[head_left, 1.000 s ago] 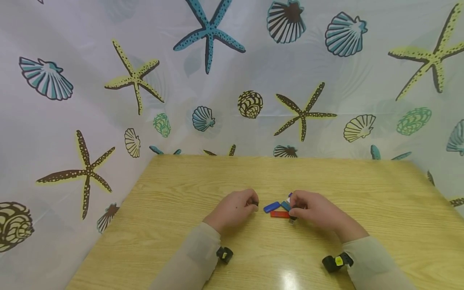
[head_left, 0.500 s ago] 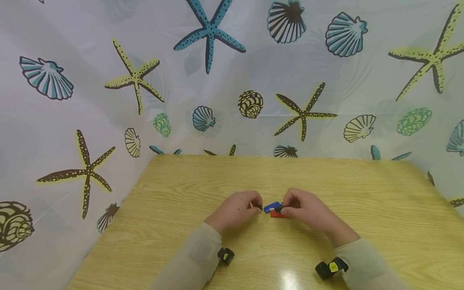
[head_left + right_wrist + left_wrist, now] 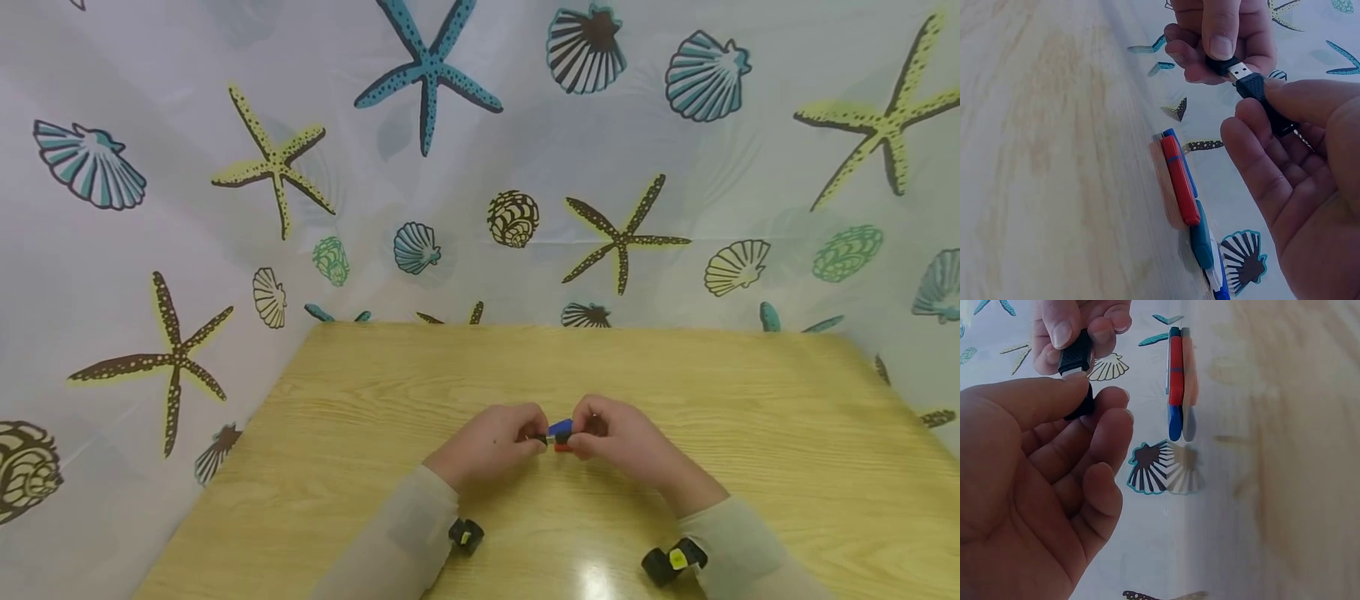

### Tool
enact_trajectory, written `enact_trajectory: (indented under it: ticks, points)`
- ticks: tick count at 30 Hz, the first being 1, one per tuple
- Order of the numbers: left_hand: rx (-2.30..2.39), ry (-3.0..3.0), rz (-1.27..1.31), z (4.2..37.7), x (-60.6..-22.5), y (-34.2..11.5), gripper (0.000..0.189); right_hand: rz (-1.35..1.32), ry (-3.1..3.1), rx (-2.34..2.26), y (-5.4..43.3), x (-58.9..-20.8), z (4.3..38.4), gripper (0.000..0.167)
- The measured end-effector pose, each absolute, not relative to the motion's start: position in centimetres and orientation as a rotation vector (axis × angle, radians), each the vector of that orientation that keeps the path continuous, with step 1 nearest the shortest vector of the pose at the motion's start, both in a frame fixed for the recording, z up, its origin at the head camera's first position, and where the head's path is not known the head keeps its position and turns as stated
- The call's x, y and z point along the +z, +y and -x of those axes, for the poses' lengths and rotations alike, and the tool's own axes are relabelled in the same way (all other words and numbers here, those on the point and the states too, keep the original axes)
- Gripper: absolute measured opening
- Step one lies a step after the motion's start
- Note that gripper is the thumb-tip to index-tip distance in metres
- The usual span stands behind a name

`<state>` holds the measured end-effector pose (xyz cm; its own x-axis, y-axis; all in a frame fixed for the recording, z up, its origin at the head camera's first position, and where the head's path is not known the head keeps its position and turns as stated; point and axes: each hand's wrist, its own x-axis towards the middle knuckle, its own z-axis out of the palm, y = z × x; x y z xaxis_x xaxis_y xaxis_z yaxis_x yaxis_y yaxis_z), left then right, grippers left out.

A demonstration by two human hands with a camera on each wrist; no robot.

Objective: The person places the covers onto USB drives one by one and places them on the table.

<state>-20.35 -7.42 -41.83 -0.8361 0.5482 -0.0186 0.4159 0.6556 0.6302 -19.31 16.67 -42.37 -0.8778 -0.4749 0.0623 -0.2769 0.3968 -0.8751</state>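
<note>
My right hand [image 3: 622,437] pinches a black USB flash drive [image 3: 1266,106] between thumb and fingers. Its silver connector [image 3: 1240,70] points at my left hand [image 3: 491,437]. That hand holds a small black cap [image 3: 1218,64] between thumb and forefinger, mostly covered by the fingertips. Connector and cap are in line, with the metal tip right at the cap and part of it still showing. Both hands are close together over the other drives. Behind them lie a blue USB drive [image 3: 560,427] and a red USB drive [image 3: 1180,181], partly hidden in the head view.
In the right wrist view a teal drive [image 3: 1201,240], a white piece [image 3: 1215,269] and another blue piece [image 3: 1222,290] lie beside the red one. The wooden table [image 3: 420,367] meets a shell-print curtain [image 3: 465,275] at the back.
My right hand has moved left with the black USB drive and turned its connector towards the left hand. The left hand has shifted slightly right with the cap, and the two now meet.
</note>
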Motion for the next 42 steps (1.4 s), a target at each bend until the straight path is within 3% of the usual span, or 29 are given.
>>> enact_trajectory:
  ticks: [42]
  points:
    - [1.183, 2.520, -0.686, 20.28, -41.81, -7.31, 0.009, 0.645, 2.481, -1.560, 16.13, -42.71, 19.16, 0.014]
